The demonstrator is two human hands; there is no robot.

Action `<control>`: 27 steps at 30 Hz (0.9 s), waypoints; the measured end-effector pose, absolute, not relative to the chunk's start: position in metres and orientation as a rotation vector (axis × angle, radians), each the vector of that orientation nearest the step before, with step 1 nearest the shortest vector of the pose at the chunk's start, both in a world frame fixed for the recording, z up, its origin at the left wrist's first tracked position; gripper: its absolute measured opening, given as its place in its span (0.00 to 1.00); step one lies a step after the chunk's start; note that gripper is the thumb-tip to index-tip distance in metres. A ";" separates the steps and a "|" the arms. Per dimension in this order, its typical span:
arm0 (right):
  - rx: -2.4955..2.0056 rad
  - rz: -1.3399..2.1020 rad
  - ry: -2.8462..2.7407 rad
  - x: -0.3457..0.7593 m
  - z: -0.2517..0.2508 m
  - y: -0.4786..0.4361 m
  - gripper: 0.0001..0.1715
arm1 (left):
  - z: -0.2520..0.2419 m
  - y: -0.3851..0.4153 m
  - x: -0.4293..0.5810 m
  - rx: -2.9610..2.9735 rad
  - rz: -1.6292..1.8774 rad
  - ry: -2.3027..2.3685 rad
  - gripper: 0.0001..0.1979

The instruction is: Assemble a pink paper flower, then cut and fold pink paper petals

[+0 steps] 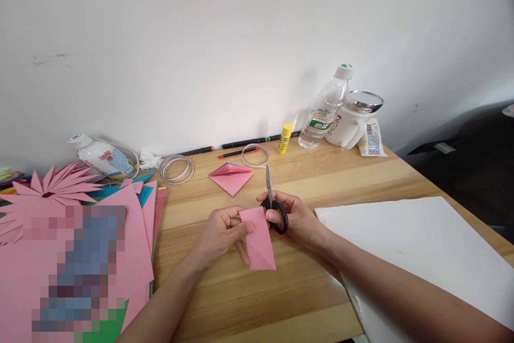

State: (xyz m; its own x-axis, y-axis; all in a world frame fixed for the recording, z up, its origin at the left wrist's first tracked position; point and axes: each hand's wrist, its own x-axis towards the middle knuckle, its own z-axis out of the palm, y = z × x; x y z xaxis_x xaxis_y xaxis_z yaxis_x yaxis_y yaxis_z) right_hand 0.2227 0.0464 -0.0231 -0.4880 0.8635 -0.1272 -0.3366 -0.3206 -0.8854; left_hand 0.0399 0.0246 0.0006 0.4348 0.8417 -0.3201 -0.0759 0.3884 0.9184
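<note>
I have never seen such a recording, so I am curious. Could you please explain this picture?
There is no machine here. The camera is worn on the head and looks forward and down. The wearer's bare left hand holds a piece of pink paper, and the right hand holds black-handled scissors, tip pointing away from the wearer. On the wooden table stand a yellow glue stick, a water bottle and a white mug. Beyond the hands lies a layered pink piece.
</note>
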 end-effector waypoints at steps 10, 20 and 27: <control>-0.731 1.918 -1.079 0.224 -0.027 0.047 0.20 | -0.003 0.026 0.039 0.985 0.701 0.931 0.14; -0.754 1.726 -1.374 0.222 -0.012 0.037 0.22 | 0.009 0.022 0.039 1.111 0.919 1.042 0.12; -0.813 1.688 -1.535 0.222 -0.011 0.029 0.17 | 0.011 0.022 0.036 1.092 1.174 1.076 0.07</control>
